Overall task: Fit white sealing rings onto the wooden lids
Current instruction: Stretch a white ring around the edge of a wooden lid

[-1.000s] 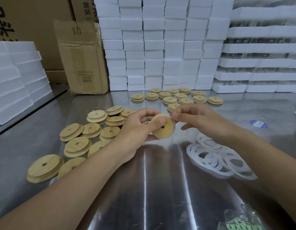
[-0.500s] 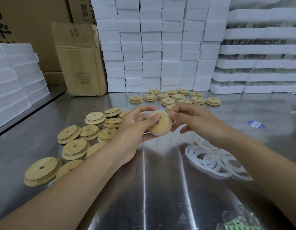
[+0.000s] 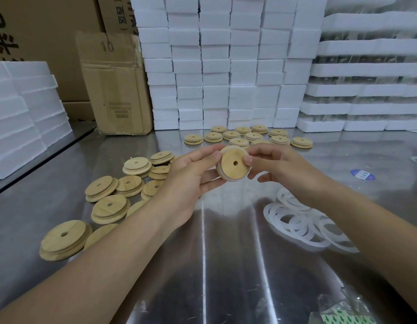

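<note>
A round wooden lid [image 3: 233, 165] with a centre hole is held above the steel table, a white sealing ring visible round its rim. My left hand [image 3: 191, 176] grips its left edge between thumb and fingers. My right hand [image 3: 282, 169] pinches its right edge with thumb and fingertips. A loose pile of white sealing rings [image 3: 303, 220] lies on the table under my right forearm. Bare wooden lids [image 3: 109, 208] are scattered at the left. More wooden lids [image 3: 249, 136] sit in rows at the back, just beyond my hands.
White foam blocks [image 3: 226, 66] are stacked along the back and at the left. A cardboard box [image 3: 114, 85] stands at the back left. A blue sticker [image 3: 363, 174] lies at the right, and a plastic bag [image 3: 343, 309] at the front right.
The lid has turned in my hands so its flat face with the hole now faces me. Both hands rose slightly and stayed on its edges.
</note>
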### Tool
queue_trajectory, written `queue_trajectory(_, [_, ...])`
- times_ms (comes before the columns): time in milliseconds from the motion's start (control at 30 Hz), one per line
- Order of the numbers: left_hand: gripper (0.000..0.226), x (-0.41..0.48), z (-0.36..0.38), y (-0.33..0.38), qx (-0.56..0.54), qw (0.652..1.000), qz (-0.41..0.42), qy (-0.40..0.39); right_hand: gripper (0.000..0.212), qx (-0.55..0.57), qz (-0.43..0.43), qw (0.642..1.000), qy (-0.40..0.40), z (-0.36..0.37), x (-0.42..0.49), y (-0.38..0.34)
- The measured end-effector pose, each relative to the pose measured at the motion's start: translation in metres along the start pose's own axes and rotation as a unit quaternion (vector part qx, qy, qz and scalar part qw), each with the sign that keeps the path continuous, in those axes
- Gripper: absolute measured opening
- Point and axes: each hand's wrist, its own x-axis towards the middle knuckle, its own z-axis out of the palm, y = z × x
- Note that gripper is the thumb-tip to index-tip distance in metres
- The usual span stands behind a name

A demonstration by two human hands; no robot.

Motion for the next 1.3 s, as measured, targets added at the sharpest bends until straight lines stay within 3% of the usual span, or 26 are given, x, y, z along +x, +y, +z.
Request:
queue_trajectory(200, [0.024,0.001,0.000,-0.002,-0.013,1.000,-0.020,0.013,0.018,-0.004,0.010,1.000,0.014,0.001,0.002,0.004])
queue_trajectory(367, [0.025,-0.002,0.001,-0.006,0.104,0.993,-0.006,0.062,0.014,-0.037,0.023,0.998,0.043,0.003,0.004,0.009])
queue_trajectory(533, [0.029,-0.003,0.004,-0.017,0.349,0.934,0.018,0.076,0.011,-0.164,0.053,0.985,0.029,0.001,0.005,0.013])
queue_trajectory(667, [0.031,-0.006,0.005,-0.018,0.458,0.888,0.016,0.026,0.016,-0.313,0.064,0.948,-0.003,0.000,0.004,0.017])
queue_trajectory(767, [0.036,-0.009,0.009,-0.021,0.508,0.861,0.035,0.014,0.017,-0.351,0.044,0.935,0.010,0.005,0.002,0.017])
queue_trajectory(833, [0.033,-0.008,0.011,-0.020,0.480,0.874,0.063,0.046,0.012,-0.366,0.018,0.930,0.022,0.005,0.001,0.013])
queue_trajectory(1033, [0.040,0.000,0.009,-0.008,0.279,0.937,0.111,0.179,0.030,-0.474,-0.050,0.879,-0.009,0.021,-0.010,0.002])
queue_trajectory(1133, [0.040,-0.002,0.008,-0.006,0.260,0.935,0.123,0.206,0.029,-0.489,-0.023,0.872,-0.023,0.025,-0.013,-0.003])
queue_trajectory(1200, [0.040,-0.002,0.007,-0.004,0.256,0.931,0.136,0.223,0.057,-0.543,0.020,0.838,-0.053,0.025,-0.015,-0.005])
queue_trajectory(1300, [0.042,-0.002,0.008,0.000,0.252,0.924,0.151,0.244,0.064,-0.546,0.049,0.834,-0.061,0.026,-0.017,-0.004])
